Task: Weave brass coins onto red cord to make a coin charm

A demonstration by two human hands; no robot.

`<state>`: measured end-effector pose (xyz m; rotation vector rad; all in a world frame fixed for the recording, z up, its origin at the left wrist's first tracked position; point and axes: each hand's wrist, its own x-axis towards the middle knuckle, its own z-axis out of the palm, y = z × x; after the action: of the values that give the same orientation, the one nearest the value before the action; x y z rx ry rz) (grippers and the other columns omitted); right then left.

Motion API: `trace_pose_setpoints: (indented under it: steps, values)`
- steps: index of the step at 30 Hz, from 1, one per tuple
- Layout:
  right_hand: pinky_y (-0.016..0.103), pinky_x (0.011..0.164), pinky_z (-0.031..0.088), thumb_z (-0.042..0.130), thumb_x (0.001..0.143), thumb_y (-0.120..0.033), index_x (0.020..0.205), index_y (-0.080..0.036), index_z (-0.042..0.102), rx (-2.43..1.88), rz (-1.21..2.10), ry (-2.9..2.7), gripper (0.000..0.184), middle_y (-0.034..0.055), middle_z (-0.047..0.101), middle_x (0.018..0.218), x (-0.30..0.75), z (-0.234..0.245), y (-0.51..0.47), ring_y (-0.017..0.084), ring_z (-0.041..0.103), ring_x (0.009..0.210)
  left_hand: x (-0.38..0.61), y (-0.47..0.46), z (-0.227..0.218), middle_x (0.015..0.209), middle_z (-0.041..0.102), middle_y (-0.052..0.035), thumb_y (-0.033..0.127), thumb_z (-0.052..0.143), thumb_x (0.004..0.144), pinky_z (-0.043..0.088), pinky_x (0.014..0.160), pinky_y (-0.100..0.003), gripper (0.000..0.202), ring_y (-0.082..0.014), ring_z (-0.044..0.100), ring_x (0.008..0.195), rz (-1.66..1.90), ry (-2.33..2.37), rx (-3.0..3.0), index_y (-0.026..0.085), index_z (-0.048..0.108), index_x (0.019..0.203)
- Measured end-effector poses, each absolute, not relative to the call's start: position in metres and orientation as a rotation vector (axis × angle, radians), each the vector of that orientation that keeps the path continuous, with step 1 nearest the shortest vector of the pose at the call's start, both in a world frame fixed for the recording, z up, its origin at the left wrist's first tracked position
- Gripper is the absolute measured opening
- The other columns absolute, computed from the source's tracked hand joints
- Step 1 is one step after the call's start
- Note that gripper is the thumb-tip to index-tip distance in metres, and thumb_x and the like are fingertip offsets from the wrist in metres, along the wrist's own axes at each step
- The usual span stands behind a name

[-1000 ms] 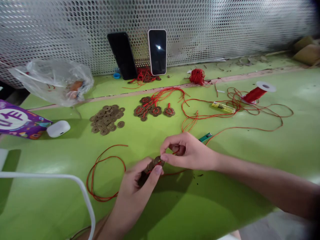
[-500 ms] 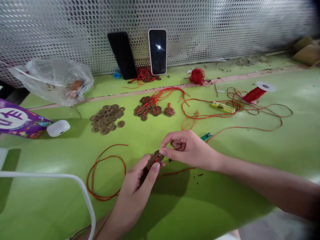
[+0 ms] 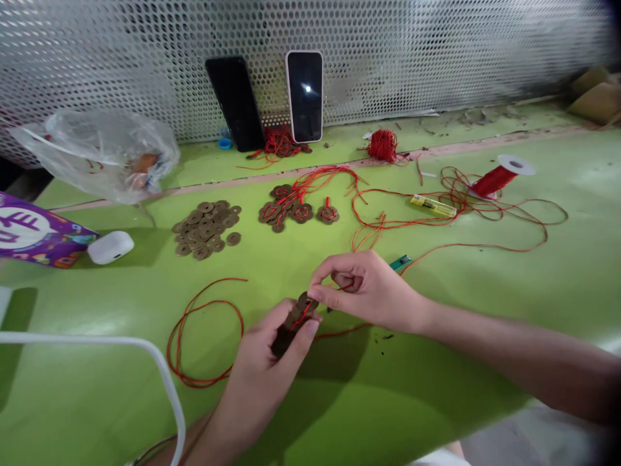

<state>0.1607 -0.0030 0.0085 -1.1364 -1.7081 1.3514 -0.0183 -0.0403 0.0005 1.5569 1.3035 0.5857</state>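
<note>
My left hand [image 3: 269, 362] is closed around a cluster of brown holed coins [image 3: 294, 318], with red cord lying across their faces. Thumb and forefinger of my right hand [image 3: 356, 285] pinch at the top coin's edge, where the cord passes; the curled fingers hide part of it. A red cord [image 3: 339, 333] runs from under the coins to the right. To the left, a loop of red cord [image 3: 242, 323] rests on the green table. Beyond my hands are a pile of loose holed coins [image 3: 206, 228] and a group of coins tied with red cord [image 3: 286, 208].
A green-handled tool [image 3: 400, 263] lies just beyond my right hand. Farther right are a yellow lighter [image 3: 433, 206] and a red cord spool [image 3: 499, 178]. Two phones [image 3: 237, 103] lean on the perforated panel. A white cable [image 3: 160, 356] arches at left, near a white case [image 3: 110, 247].
My left thumb has slid slightly right and down, uncovering more red cord on the coins. My right hand still pinches at the top coin. The view has shifted slightly.
</note>
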Motion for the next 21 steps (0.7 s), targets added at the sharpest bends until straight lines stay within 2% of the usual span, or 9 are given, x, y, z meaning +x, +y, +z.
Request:
trace_pose_setpoints:
  steps: [3,9,13,21]
  values:
    - [0.022,0.04,0.013,0.064,0.081,-0.032,0.079,-0.013,0.066,-1.13,1.348,-1.713,0.019,-0.0082,0.024,0.05,0.1599,0.0077,-0.0046,0.006,0.018,0.046,-0.0173,-0.041,0.0018,0.055,0.037,0.0062,0.038,0.045,0.088,0.028,0.045,-0.021,0.027,-0.009,0.036,0.05,0.616,1.301,1.535,0.02,0.046,0.068]
    - [0.022,0.042,0.017,0.054,0.089,-0.038,0.092,-0.014,0.068,-1.18,1.401,-1.847,0.028,-0.0061,0.033,0.051,0.162,0.0082,-0.0012,0.007,0.023,0.047,-0.0199,-0.0435,0.0026,0.056,0.04,0.0057,0.037,0.043,0.09,0.027,0.045,-0.021,0.028,-0.0088,0.037,0.05,0.638,1.262,1.489,0.02,0.047,0.069]
    - [0.021,0.043,0.02,0.05,0.09,-0.036,0.083,-0.014,0.067,-1.205,1.349,-1.998,0.028,-0.005,0.038,0.054,0.1639,0.0113,0.0013,0.006,0.028,0.048,-0.0207,-0.0434,0.0009,0.057,0.043,0.0051,0.039,0.043,0.09,0.029,0.046,-0.021,0.03,-0.009,0.04,0.051,0.615,1.268,1.47,0.02,0.046,0.068]
    - [0.02,0.048,0.025,0.051,0.089,-0.029,0.072,-0.015,0.049,-1.099,1.394,-1.936,0.023,-0.0061,0.04,0.056,0.164,0.0128,-0.0004,0.006,0.031,0.05,-0.0185,-0.0436,0.0014,0.056,0.04,0.0066,0.041,0.042,0.091,0.029,0.046,-0.02,0.028,-0.0087,0.038,0.05,0.607,1.241,1.477,0.021,0.047,0.073]
